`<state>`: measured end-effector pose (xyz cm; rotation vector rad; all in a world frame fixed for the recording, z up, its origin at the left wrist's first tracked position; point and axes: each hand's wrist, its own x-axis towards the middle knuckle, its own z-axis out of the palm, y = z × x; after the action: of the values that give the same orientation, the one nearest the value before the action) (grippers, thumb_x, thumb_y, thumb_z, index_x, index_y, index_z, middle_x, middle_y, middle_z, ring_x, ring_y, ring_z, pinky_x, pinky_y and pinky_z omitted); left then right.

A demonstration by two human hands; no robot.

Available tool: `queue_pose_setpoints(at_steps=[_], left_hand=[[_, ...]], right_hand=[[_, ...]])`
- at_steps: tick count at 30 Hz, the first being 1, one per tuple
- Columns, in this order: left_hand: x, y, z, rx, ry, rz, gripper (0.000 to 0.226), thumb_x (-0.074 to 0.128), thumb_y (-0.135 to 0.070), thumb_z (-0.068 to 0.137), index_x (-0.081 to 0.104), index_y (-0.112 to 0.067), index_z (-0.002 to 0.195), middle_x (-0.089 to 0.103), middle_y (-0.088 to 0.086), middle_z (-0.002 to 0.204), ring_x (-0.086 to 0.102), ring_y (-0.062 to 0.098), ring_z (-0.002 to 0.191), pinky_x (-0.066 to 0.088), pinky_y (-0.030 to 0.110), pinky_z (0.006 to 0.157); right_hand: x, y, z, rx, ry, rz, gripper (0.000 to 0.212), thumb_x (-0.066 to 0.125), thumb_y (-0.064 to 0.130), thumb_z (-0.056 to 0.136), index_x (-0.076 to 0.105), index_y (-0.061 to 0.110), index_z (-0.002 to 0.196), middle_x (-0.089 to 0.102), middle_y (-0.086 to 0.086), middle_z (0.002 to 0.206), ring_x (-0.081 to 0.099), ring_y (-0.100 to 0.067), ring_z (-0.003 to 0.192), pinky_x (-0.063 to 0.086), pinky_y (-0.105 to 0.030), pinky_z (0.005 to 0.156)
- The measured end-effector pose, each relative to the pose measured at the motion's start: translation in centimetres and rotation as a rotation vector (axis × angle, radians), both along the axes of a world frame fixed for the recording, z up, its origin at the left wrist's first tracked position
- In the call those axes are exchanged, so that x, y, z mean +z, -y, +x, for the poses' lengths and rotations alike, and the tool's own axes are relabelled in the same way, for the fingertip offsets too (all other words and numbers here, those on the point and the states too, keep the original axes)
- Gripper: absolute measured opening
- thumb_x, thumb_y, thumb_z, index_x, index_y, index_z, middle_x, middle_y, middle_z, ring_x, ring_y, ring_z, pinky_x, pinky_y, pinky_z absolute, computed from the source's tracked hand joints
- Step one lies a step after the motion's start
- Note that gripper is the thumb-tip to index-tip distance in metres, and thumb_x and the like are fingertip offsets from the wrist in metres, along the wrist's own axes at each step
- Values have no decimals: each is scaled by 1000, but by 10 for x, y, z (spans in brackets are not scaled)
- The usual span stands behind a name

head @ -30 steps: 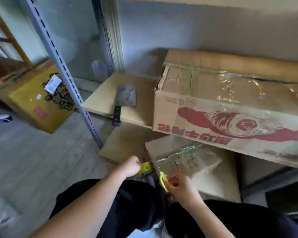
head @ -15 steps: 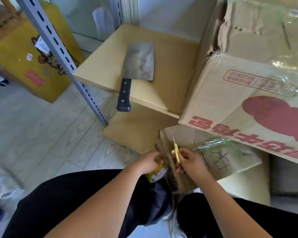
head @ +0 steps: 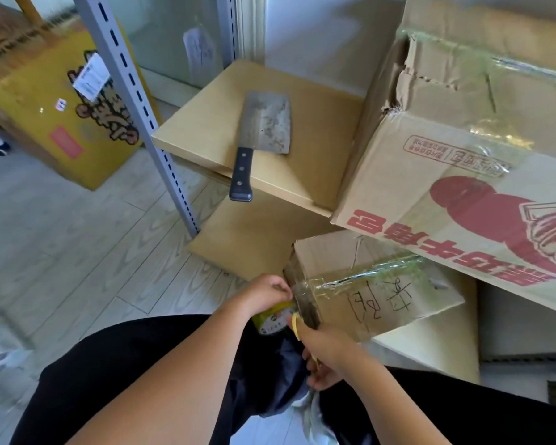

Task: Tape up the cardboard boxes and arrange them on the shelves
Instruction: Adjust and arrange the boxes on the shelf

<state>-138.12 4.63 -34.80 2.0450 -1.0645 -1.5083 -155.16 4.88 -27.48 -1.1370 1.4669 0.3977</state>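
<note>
Since half a second ago the right hand [head: 326, 351] has dropped its yellow scissors [head: 296, 326] to the near corner of the small cardboard box [head: 376, 293], likely to snip the clear tape [head: 344, 281]. Left hand [head: 265, 295] grips the tape roll [head: 272, 317], keeping the strip taut. That box sits on the low shelf [head: 430, 348], under the big printed box [head: 463, 175]. A cleaver [head: 264, 130] rests on the shelf above.
</note>
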Motion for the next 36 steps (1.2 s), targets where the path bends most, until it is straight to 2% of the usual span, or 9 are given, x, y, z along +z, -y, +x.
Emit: queue_pose_setpoints(at_steps=[5,12,15,19,23,29,32,34,36], left_hand=[[-5,5,5,34,-32,43,10,66,-20,89,69,-24,81,68,-3,76,63,12,65,56,28,69],[3,-16,24,63,149,187,20,56,-15,88,65,-9,71,66,8,65,60,20,52,47,21,53],[39,-15,24,147,96,64,14,59,-18,92,63,-16,79,66,1,70,62,14,56,45,22,55],[128,-24,4,139,-46,-198,10,59,-20,93,68,-22,92,69,-5,98,66,9,92,49,20,74],[219,-57,-26,118,-226,-392,17,59,-10,94,66,-7,110,71,2,101,66,2,65,46,5,61],[306,-84,-50,287,-466,-649,17,63,-1,90,67,-4,107,72,4,87,69,24,79,53,56,84],[324,-97,-47,291,-490,-688,22,63,-2,90,64,-6,112,72,8,92,69,29,78,55,53,81],[330,-105,-40,291,-481,-694,24,64,-1,90,63,-6,113,72,9,97,70,28,76,59,44,74],[329,-107,-33,301,-456,-681,25,63,-1,90,62,-5,115,72,9,100,71,25,71,60,35,64]], right_hand=[[-30,19,27,-71,-8,-118,61,51,62,90,55,3,79,55,-11,63,54,-17,39,47,-22,41],[-26,13,14,268,-72,-278,47,52,52,94,66,8,91,60,-2,55,56,-14,40,53,-28,51],[28,2,6,392,2,-365,26,55,35,96,56,22,74,58,1,58,67,-18,60,59,-31,69],[135,-18,-20,400,25,-891,29,54,49,92,51,24,79,56,6,63,57,-12,56,48,-31,57],[250,-11,-52,169,40,-1381,22,71,50,80,64,31,89,68,9,71,64,-15,61,51,-28,56],[304,79,-68,75,-290,-1287,27,58,26,95,67,5,82,59,-10,68,59,-33,68,44,-31,62],[308,74,-59,162,-354,-1353,32,52,32,99,66,5,95,64,-13,94,63,-35,81,43,-31,64],[303,48,-41,194,-212,-1605,42,49,48,98,64,11,109,61,-11,107,66,-35,86,47,-34,63],[293,15,-15,318,109,-1582,47,56,60,88,63,21,113,64,-3,91,67,-26,76,52,-34,60]])
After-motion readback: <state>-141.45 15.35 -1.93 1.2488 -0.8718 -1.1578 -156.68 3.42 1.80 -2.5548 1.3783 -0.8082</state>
